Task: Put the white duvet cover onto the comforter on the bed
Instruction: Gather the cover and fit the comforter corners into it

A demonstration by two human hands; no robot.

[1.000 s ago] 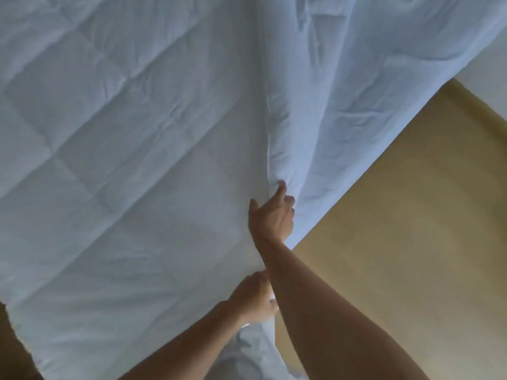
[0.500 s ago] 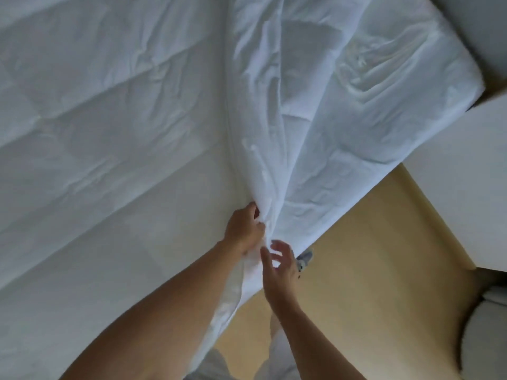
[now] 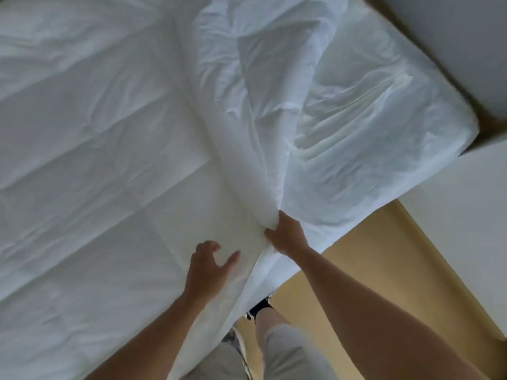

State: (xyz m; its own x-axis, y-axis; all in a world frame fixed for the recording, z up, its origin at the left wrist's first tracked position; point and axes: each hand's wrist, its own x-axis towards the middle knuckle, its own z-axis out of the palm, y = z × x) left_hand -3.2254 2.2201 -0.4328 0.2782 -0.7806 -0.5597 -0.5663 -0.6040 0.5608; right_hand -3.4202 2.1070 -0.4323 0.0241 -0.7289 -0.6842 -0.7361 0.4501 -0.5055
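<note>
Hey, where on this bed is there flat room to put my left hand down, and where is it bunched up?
Flat room: the quilted comforter left of the bunched ridge, around your left hand. Also the bare floor beside the bed's right edge. Crowded: the ridge of duvet cover your right hand grips, and the wrinkled cloth right of it.

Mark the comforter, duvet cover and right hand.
comforter (image 3: 96, 165): head view, quilted panel left of ridge.
duvet cover (image 3: 255, 111): head view, bunched ridge.
right hand (image 3: 288, 237): head view, back of hand, gripping the cover.
</note>
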